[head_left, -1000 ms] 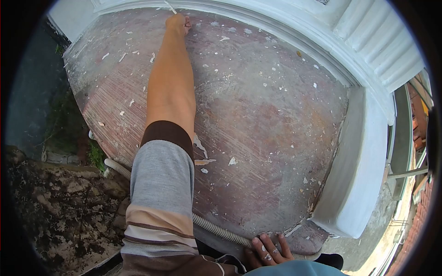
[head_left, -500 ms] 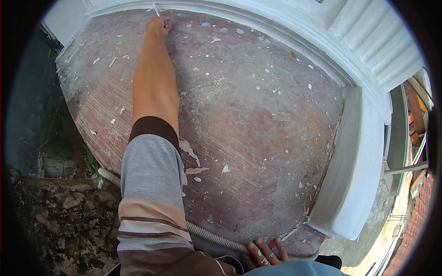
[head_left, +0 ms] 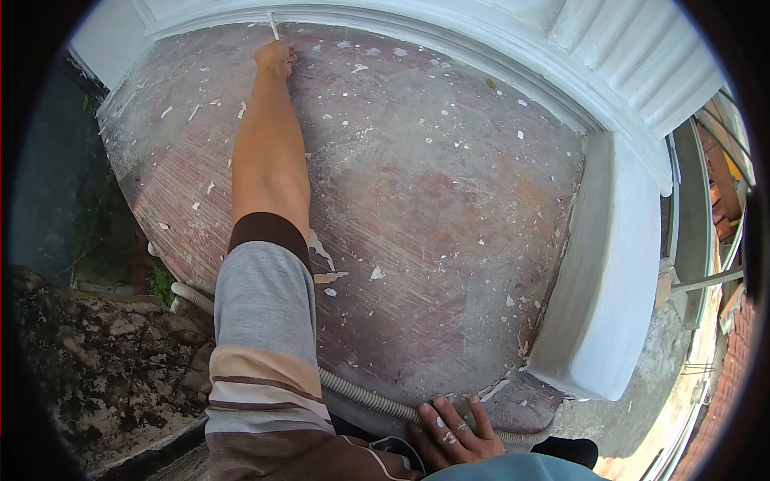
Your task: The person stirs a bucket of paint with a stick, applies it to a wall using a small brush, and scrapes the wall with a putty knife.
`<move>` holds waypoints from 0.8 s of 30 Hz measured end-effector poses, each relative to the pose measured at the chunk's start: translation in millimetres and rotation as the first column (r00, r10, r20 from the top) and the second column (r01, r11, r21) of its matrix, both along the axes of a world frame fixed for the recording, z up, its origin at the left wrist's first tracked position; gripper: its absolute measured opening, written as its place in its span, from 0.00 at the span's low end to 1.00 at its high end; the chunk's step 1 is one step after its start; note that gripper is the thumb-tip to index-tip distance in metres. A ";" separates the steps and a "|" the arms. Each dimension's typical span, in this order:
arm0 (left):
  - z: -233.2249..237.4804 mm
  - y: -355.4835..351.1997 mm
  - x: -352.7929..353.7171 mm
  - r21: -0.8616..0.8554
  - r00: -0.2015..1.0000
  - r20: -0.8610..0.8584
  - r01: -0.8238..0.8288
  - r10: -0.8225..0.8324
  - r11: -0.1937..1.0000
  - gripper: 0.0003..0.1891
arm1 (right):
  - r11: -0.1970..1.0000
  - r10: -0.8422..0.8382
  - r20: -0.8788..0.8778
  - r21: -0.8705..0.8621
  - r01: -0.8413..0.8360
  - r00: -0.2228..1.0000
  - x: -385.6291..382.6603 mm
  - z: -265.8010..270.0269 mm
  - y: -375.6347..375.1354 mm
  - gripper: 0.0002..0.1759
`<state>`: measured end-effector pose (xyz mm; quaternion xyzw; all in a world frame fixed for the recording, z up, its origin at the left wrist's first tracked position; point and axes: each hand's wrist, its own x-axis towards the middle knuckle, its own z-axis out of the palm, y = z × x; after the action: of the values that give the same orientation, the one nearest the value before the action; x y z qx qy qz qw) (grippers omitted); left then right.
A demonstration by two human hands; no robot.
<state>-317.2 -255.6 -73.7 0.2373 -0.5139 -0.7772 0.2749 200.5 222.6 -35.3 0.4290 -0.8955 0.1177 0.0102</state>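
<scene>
My left arm, in a striped sleeve, reaches far forward across the worn reddish-grey floor slab (head_left: 449,232). At its end my left hand (head_left: 275,58) is closed round a thin white stick-like tool (head_left: 274,27). The tool's far end meets the base of the white moulding (head_left: 361,18); its exact kind is too small to make out. Near the bottom, my right hand (head_left: 457,433) lies on the slab's near edge beside a ribbed hose (head_left: 369,395), fingers apart and spotted with white. Part of this hand is hidden by light-blue cloth.
Paint flakes (head_left: 377,273) are scattered over the slab. A low white wall (head_left: 597,272) bounds it on the right, with a drop and roof tiles (head_left: 734,361) beyond. At left the slab ends above a dark lower area (head_left: 64,216) and a stained rough surface (head_left: 112,361).
The view has shifted slightly. My left hand appears a little lower in the picture, with more of the white tool showing. More of my right hand is visible at the near edge.
</scene>
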 end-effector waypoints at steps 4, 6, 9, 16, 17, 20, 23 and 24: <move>7.2 22.6 8.5 0.011 1.000 0.020 0.005 -0.005 1.000 0.09 | 0.995 0.039 0.117 0.082 -0.049 0.992 -8.5 21.5 0.5 0.17; 16.7 41.1 18.2 -0.001 1.000 0.004 0.012 -0.012 1.000 0.09 | 0.994 0.007 0.293 0.105 -0.040 0.956 -13.5 36.9 -4.5 0.18; 16.3 59.4 24.8 -0.024 0.999 0.042 0.007 -0.006 1.000 0.06 | 0.995 0.079 0.168 0.048 -0.089 0.983 -10.5 21.8 1.0 0.18; 14.6 124.6 43.8 -0.108 0.997 0.042 0.072 -0.068 0.992 0.05 | 0.988 0.149 0.050 -0.048 -0.147 0.988 -9.4 6.8 10.7 0.19; 17.5 136.7 52.1 -0.119 0.995 0.065 0.079 -0.071 0.990 0.04 | 0.986 0.153 0.036 -0.067 -0.151 0.988 -8.8 5.7 10.6 0.19; 25.3 166.8 65.1 -0.129 0.993 0.085 0.090 -0.079 0.988 0.04 | 0.983 0.164 -0.002 -0.087 -0.163 0.987 -9.0 6.0 11.5 0.19; 28.0 187.6 73.1 -0.111 0.995 0.056 0.093 -0.087 0.989 0.04 | 0.980 0.163 -0.034 -0.109 -0.166 0.986 -6.6 4.3 12.2 0.19; 29.6 195.5 81.1 -0.117 0.993 0.067 0.107 -0.100 0.987 0.04 | 0.979 0.161 -0.044 -0.120 -0.166 0.986 -5.1 3.2 12.6 0.19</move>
<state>-236.1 -60.1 -44.1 0.2170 -0.5795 -0.7505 0.2321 195.4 235.2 -32.1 0.5017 -0.8480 0.1657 0.0424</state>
